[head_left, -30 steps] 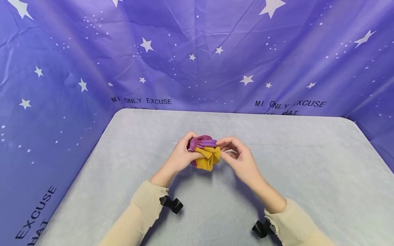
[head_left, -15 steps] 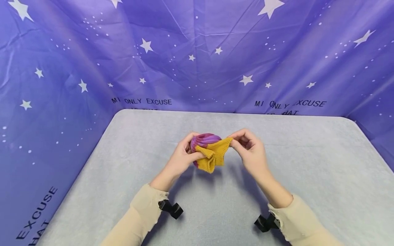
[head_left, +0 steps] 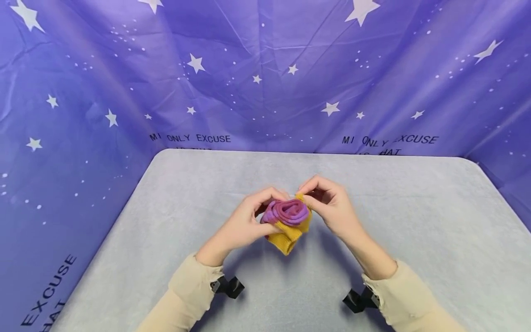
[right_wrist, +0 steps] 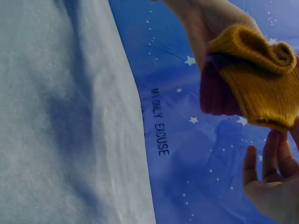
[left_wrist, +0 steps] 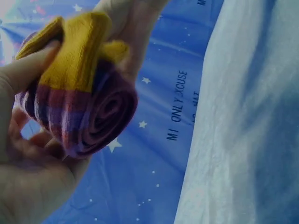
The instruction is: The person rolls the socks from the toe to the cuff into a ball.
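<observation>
Socks [head_left: 286, 212] rolled into a spiral; yellow cuff [head_left: 284, 241] untucked, probably what's left. Left hand [head_left: 242, 221] grips, nine o'clock; right hand [head_left: 337, 210] pinches cuff, one o'clock.

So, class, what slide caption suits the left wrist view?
Left hand grips a rolled purple and yellow knitted bundle, spiral end showing, before blue starry cloth.

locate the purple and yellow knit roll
In the head view, the knit roll is below and right of centre, held between the left hand and right hand above the table.
</observation>
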`<state>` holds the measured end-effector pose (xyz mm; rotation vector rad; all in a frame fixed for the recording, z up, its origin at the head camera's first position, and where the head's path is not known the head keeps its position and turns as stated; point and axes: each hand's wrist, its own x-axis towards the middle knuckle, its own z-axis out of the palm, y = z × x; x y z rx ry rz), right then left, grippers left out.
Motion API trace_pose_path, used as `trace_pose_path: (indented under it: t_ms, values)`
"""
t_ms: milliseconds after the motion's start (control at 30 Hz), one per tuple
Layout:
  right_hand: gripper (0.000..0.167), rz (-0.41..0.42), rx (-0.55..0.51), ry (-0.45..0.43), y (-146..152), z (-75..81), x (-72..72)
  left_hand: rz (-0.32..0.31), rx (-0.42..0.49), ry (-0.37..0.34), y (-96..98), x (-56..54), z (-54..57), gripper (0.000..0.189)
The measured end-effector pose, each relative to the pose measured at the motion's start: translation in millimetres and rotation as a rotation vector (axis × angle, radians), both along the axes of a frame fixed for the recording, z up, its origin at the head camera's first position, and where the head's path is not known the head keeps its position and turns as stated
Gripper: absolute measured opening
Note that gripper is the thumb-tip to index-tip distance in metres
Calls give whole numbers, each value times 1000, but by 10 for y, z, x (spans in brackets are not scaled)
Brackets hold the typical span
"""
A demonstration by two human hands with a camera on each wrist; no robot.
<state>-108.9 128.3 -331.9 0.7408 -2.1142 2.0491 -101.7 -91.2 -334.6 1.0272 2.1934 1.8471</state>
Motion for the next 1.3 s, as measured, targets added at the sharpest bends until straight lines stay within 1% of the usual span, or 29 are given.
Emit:
trace_pose_path:
  t_ms: [100,233,300,400,467,533,567,633,667,733,800,900,933,1000,1033,1067,1133,1200,1267,1300]
  values:
    - [9,48,11,-42,6,-7,-9,-4,1,-5,24,49,12,34]
    - [25,66,70,-99,26,-4,-40,11,-7,-44,35,112,11,34]
    - [31,18,129,-80,39,5,-45,27,-9,-60,44,124,15,34]
    - [34,-90,234,-31,70,23,-33,52,-5,-82,66,115,10,35]
    - [30,-157,317,16,86,40,-16,63,6,-93,75,101,-5,36]
    - [21,-180,369,40,95,54,-1,85,10,-82,79,85,-23,36]
    - [15,-176,379,46,100,57,4,102,10,-65,80,76,-34,36]
    - [7,-136,357,30,112,57,14,150,1,-8,84,63,-48,36]
    - [7,-108,334,9,120,51,19,178,-6,24,85,57,-53,36]
    - [14,-28,268,-77,143,33,31,230,-27,110,93,48,-61,35]
    - [20,61,186,-197,165,1,35,266,-52,193,100,47,-64,35]
    - [22,182,99,-367,186,-58,27,294,-89,285,111,49,-75,35]
    - [20,210,76,-406,189,-76,22,297,-100,305,113,52,-76,34]
    - [15,245,38,-456,182,-116,14,294,-115,327,120,56,-80,33]
    - [14,246,21,-462,172,-134,12,295,-134,340,124,57,-76,32]
    - [14,232,5,-460,159,-143,18,298,-156,354,129,56,-71,32]
    - [15,175,-31,-446,124,-153,36,320,-210,383,144,48,-66,31]
    - [17,81,-23,-389,74,-143,66,365,-269,391,159,27,-80,30]
    - [18,-18,26,-293,23,-123,110,416,-323,355,171,4,-101,30]
    - [18,-66,70,-230,-4,-125,128,441,-340,320,177,-12,-119,30]
